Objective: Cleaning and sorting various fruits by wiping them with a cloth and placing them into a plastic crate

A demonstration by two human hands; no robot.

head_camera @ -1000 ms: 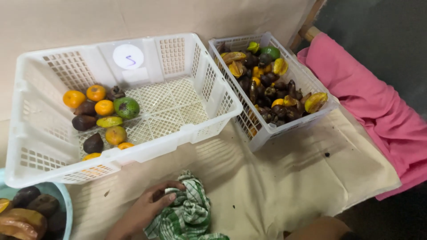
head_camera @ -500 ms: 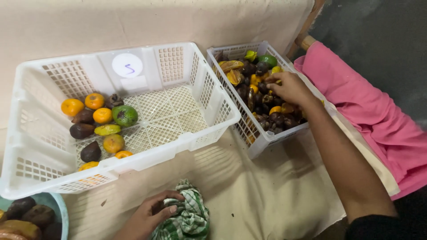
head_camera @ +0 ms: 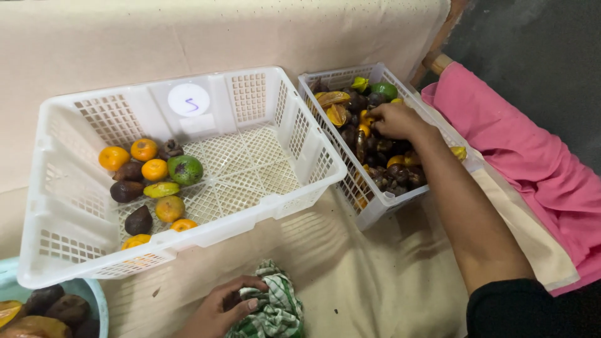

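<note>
Sorting looks under way rather than near its end, judging by how the fruit lies. Your large white crate point(head_camera: 75, 206) sits on the left of the cloth-covered table point(head_camera: 375, 275) and holds only a small cluster at its left end: a few orange fruits point(head_camera: 144, 149), some dark ones point(head_camera: 127, 191) and a green one point(head_camera: 185, 169), with most of its lattice floor bare. To its right, just beside it, the smaller white basket point(head_camera: 375, 213) is heaped nearly to the rim with dark, yellow and green fruit point(head_camera: 385, 91), so most of the pile appears untouched.

Your right hand point(head_camera: 395, 120) is down in that basket, fingers curled together over the fruit near the middle; whether they have closed on a piece you cannot tell from this angle. Your left hand point(head_camera: 220, 310) rests at the near edge, fingers bent and clamped on a green checked cloth point(head_camera: 275, 307) lying on the table.

At the near left corner a pale blue bowl point(head_camera: 100, 307) holds a few more dark fruits. A pink cloth point(head_camera: 532, 163) lies folded far right.
</note>
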